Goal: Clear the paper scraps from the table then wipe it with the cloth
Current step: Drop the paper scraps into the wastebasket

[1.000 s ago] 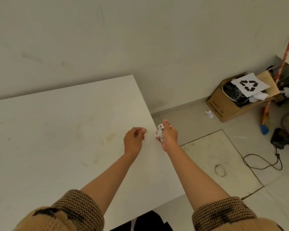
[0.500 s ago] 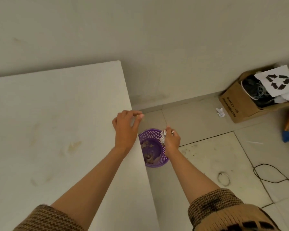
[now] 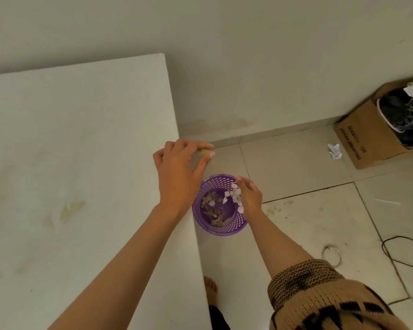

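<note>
Right hand opened; scraps falling, apparently, into basket.

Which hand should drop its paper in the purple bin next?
Probably the left hand. The right hand is open over the purple bin, its paper scraps already falling. The left pinches something small and yellowish above the table edge, close beside the bin.

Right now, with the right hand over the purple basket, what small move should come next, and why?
Probably spread the right hand wider and let the paper scraps drop. The hand is right above the purple basket, white bits are at its fingers, and some seem to be falling in.
</note>
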A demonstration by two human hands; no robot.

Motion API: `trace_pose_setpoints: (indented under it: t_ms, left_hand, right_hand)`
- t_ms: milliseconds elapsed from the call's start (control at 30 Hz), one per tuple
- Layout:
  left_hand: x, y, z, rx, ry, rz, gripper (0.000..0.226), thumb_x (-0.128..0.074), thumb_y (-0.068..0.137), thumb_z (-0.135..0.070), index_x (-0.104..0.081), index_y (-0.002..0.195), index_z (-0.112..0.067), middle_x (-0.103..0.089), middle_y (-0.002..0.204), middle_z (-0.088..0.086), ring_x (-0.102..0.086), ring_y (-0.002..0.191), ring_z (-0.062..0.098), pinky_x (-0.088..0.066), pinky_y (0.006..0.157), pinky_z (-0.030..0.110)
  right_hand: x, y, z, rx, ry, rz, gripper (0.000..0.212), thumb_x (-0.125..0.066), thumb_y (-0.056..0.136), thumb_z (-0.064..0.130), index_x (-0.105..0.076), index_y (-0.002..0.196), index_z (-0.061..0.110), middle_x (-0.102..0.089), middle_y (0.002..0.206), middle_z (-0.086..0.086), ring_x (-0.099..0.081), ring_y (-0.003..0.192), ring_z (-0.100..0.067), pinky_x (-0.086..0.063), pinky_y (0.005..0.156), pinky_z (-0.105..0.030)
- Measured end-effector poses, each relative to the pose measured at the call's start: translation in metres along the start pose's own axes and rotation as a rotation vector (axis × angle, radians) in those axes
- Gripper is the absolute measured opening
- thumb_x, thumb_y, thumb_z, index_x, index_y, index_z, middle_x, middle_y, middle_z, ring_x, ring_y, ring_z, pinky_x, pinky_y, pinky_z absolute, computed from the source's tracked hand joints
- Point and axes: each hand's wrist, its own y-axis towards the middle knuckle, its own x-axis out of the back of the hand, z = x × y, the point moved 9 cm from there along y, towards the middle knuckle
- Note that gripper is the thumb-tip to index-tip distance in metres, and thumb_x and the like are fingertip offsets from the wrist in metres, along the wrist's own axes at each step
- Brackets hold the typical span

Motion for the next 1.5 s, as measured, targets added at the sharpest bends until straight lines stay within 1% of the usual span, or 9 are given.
trace_pose_setpoints:
  t_ms: [100,200,300,500,667,900,1033,1200,1500]
  left_hand:
    - [0.003,0.000,-0.001,0.044,-0.041,-0.002,0.024,-0.062,0.085,-0.043,-0.058,0.105,-0.031,-0.057,0.094,-0.022,-0.043,0.095,0.001,-0.019,0.085,0.021]
    - [0.006,-0.004,-0.005,0.080,-0.107,0.007,0.022,-0.067,0.081,-0.041,-0.054,0.095,-0.030,-0.048,0.086,-0.030,-0.038,0.089,-0.011,-0.020,0.087,0.023]
    - [0.009,-0.010,-0.013,0.049,-0.100,0.017,0.019,-0.070,0.079,-0.038,-0.056,0.089,-0.028,-0.055,0.088,-0.022,-0.046,0.089,-0.003,-0.018,0.087,0.023]
    - [0.006,-0.024,-0.025,-0.097,0.139,0.086,0.021,-0.064,0.081,-0.040,-0.061,0.083,-0.019,-0.062,0.087,-0.006,-0.056,0.088,0.020,-0.020,0.088,0.031]
    - [0.008,-0.033,-0.020,-0.124,0.179,0.194,0.050,-0.038,0.084,-0.063,-0.064,0.105,-0.025,-0.055,0.131,0.002,-0.047,0.124,0.020,-0.022,0.107,0.036]
    - [-0.004,-0.044,0.006,0.021,0.389,0.167,0.065,-0.023,0.095,-0.051,-0.016,0.149,-0.015,-0.001,0.157,0.004,0.007,0.144,0.016,0.006,0.114,0.030]
    - [-0.008,-0.045,0.008,0.020,0.422,0.177,0.066,-0.020,0.094,-0.051,-0.009,0.149,-0.015,0.002,0.157,0.003,0.010,0.144,0.016,0.009,0.114,0.029]
    - [-0.010,-0.045,0.009,0.018,0.444,0.178,0.066,-0.018,0.094,-0.052,-0.009,0.149,-0.016,0.002,0.157,0.003,0.010,0.144,0.017,0.010,0.114,0.029]
    - [-0.004,-0.061,-0.016,-0.114,0.402,0.219,0.056,-0.018,0.097,-0.040,-0.030,0.145,-0.012,-0.022,0.154,0.007,-0.014,0.143,0.021,-0.005,0.116,0.036]
  right_hand:
    - [-0.001,-0.004,0.005,-0.005,-0.027,0.048,0.012,-0.065,0.085,0.029,-0.071,0.076,0.035,-0.069,0.100,0.002,-0.063,0.100,-0.021,-0.053,0.083,-0.034]
    - [-0.006,-0.015,0.019,-0.047,0.009,0.110,0.011,-0.063,0.085,0.029,-0.073,0.088,0.035,-0.069,0.107,0.001,-0.062,0.103,-0.020,-0.051,0.093,-0.042]
    - [-0.029,-0.046,0.057,-0.081,0.257,0.353,0.027,-0.056,0.091,0.027,-0.065,0.114,0.015,-0.069,0.105,-0.008,-0.063,0.092,-0.019,-0.051,0.079,-0.033]
    - [-0.059,-0.121,0.118,-0.061,0.304,0.792,0.029,-0.053,0.093,0.011,-0.060,0.118,-0.002,-0.069,0.082,-0.004,-0.063,0.074,-0.010,-0.049,0.066,-0.023]
    - [-0.040,-0.100,0.109,-0.060,0.248,0.555,0.023,-0.063,0.086,0.008,-0.065,0.109,0.005,-0.069,0.091,-0.009,-0.062,0.074,-0.015,-0.052,0.065,-0.023]
    - [-0.002,-0.046,0.044,-0.008,-0.253,0.016,0.015,-0.061,0.088,0.018,-0.071,0.096,0.011,-0.070,0.096,-0.005,-0.062,0.083,-0.019,-0.049,0.077,-0.028]
    - [0.005,-0.031,0.013,-0.043,-0.259,-0.059,0.021,-0.055,0.089,0.010,-0.070,0.103,0.008,-0.071,0.100,-0.008,-0.063,0.076,-0.020,-0.050,0.069,-0.018]
    - [0.005,-0.029,0.000,-0.077,-0.262,-0.070,0.027,-0.051,0.092,0.012,-0.068,0.113,0.014,-0.067,0.116,-0.008,-0.063,0.101,-0.026,-0.052,0.084,-0.031]
    - [-0.012,-0.077,0.047,0.402,-0.846,0.066,0.050,-0.050,0.092,0.017,-0.037,0.141,0.016,-0.038,0.146,-0.006,-0.027,0.134,-0.029,-0.030,0.109,-0.041]
